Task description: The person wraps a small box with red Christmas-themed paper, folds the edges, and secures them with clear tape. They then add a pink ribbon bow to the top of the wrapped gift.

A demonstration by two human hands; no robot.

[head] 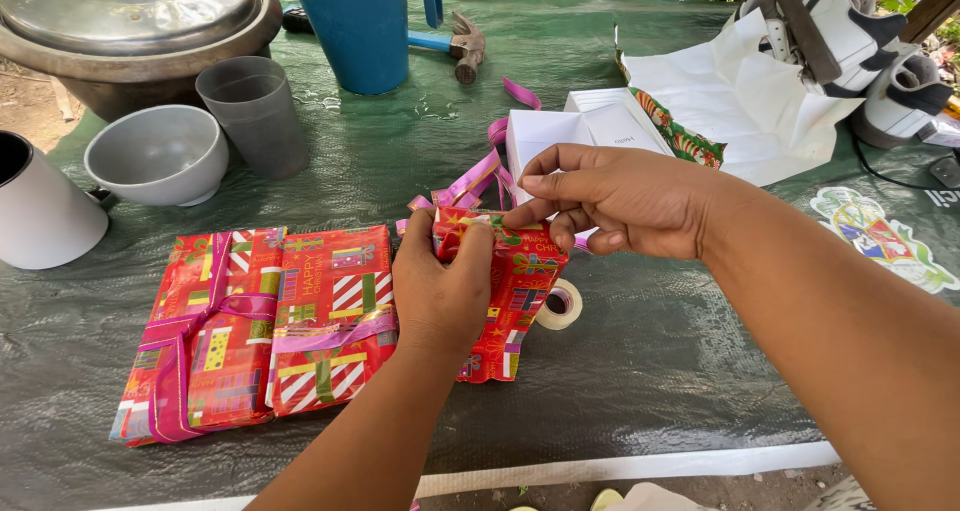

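My left hand (440, 286) grips the near top corner of a small box wrapped in red patterned gift paper (515, 291), which stands tilted on the green tarp. My right hand (610, 199) pinches the paper at the box's top edge, fingertips close to the left thumb. Pink ribbon (478, 179) trails away behind the box. Two wrapped gifts lie flat to the left: one tied with pink ribbon (195, 336), the other (330, 316) with a ribbon band across it.
A roll of clear tape (560, 304) lies right of the box. A white open box (580, 131), wrapping paper and white sneakers (850, 41) sit behind. Grey bowl (157, 154), grey cup (255, 111), white mug (35, 211), blue pitcher (360, 26), hammer (462, 46), metal pot (130, 26).
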